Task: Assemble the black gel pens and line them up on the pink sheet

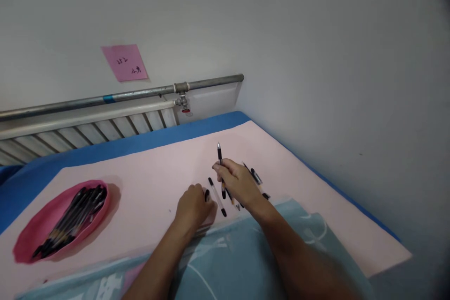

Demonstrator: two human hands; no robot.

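Note:
My right hand [238, 182] is closed around a black pen [220, 159] held upright, its silver tip pointing up, above the pink sheet [158, 173]. My left hand [192, 207] rests on the sheet in a loose fist, pinching a small black pen part [207, 195]. Between the hands lies a clear pen barrel with black ends [217, 196]. More loose pens [257, 179] lie partly hidden behind my right hand.
A pink oval tray [26, 239] with several black pens [72, 218] stands at the left of the sheet. A light blue patterned cloth [228, 262] covers the near edge. A radiator and pipe [105, 98] run along the wall, with a pink sticky note [124, 62] above.

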